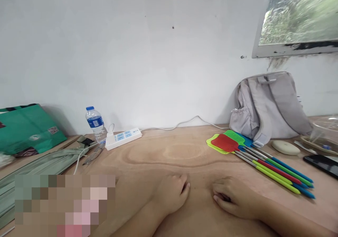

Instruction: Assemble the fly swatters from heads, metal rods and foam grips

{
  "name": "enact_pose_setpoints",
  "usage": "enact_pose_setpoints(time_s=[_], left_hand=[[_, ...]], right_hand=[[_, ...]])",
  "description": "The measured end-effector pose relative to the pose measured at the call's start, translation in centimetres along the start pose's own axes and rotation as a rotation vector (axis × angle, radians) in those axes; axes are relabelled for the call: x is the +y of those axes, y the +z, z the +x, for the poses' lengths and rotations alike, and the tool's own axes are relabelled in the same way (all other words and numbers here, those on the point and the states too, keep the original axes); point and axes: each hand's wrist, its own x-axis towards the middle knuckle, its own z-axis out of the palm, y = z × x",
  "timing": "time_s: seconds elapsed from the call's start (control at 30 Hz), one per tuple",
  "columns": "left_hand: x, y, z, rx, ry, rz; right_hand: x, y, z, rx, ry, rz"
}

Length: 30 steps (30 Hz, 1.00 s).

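Observation:
My left hand (171,193) rests on the wooden table (169,152) near its front, the fingers curled in loosely and nothing visible in them. Across a short gap, my right hand (233,197) lies on the same surface in a similar loose curl, also with nothing to be seen in it. The undersides of both hands are hidden. Beyond my right hand is a fanned bundle of several fly swatters (225,142) with red, green, yellow and blue heads, metal shafts and coloured grips. Neither hand touches them.
Left: a green bag (31,131), grey-green cloth (50,166), a water bottle (95,121) and a white power strip (124,138) with a cable. Right: a grey backpack (274,107), a cream oval case (285,147), a black phone (323,165) and a clear container (326,131). A white wall (158,61) stands behind.

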Motion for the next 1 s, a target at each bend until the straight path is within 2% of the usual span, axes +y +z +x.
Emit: enact_pose_setpoints(time_s=[0.2,0.47,0.63,0.73,0.87,1.0], left_hand=[[0.3,-0.5,-0.1,-0.011,-0.002,-0.029],[0.3,-0.5,-0.1,0.005,-0.008,-0.056],[0.2,-0.2,-0.2,0.015,0.014,-0.035],[0.2,-0.2,-0.2,0.018,0.011,-0.023],[0.2,-0.4,-0.2,0.014,0.005,-0.017],[0.3,-0.6,-0.3,0.012,0.010,-0.007]], right_hand=[[-0.4,-0.4,0.0,0.035,0.041,-0.079],[0.8,0.1,0.2,0.161,0.230,-0.115],[1.7,0.2,0.3,0.191,0.221,-0.116],[3.8,0.0,-0.1,0.311,0.232,-0.316],[8.2,-1.2,-1.5,0.489,0.468,-0.665],[12.2,-2.0,-3.6,0.447,0.598,-0.800]])
